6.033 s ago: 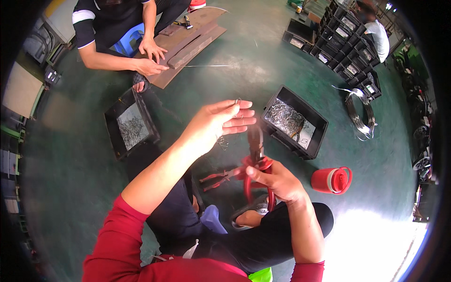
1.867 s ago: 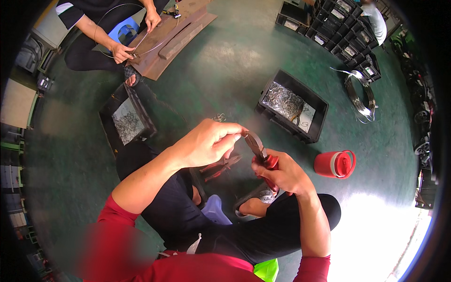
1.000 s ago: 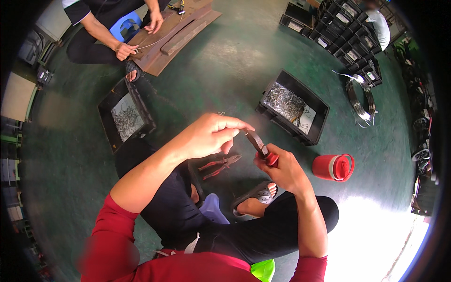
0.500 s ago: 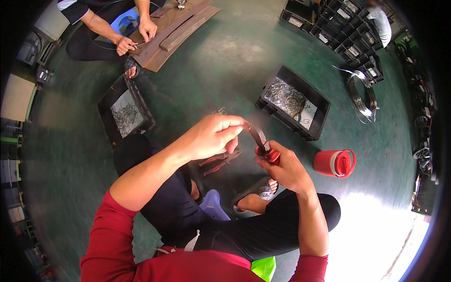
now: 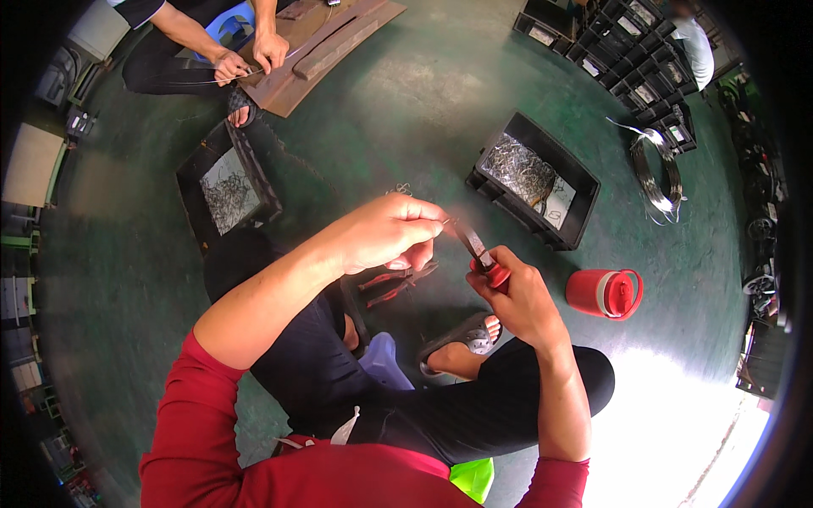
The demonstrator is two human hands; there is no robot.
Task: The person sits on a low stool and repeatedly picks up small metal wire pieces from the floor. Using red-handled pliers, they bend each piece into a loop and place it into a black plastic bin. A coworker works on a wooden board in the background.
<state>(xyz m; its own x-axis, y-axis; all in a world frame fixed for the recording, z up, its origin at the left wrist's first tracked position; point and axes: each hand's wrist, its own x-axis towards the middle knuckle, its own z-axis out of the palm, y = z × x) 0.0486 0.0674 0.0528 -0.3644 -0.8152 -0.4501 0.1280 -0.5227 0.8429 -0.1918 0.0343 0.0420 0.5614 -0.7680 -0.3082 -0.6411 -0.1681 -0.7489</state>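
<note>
My right hand (image 5: pixel 523 298) is closed around the red handles of a pair of pliers (image 5: pixel 471 240), whose dark jaws point up and to the left. At the jaw tip, my left hand (image 5: pixel 396 233) pinches a small piece of wire (image 5: pixel 449 222) between thumb and forefinger. The wire is thin and mostly covered by the fingers; whether the jaws grip it, I cannot tell. Below my left hand, another red-handled tool (image 5: pixel 396 284) lies on the floor. A few bent wire pieces (image 5: pixel 400 188) lie just beyond that hand.
Black crates with wire pieces stand at right (image 5: pixel 584 201) and left (image 5: pixel 196 200). A red lidded cup (image 5: pixel 589 292) is by my right knee, a wire coil (image 5: pixel 675 182) farther right. At the far left, another person's hands (image 5: pixel 254 59) hold wire over a brown metal plate (image 5: pixel 288 100).
The pliers in my right hand have tilted slightly, and their handles have shifted a little right. My left hand keeps its pinch beside the jaws. The other person's hands have shifted slightly.
</note>
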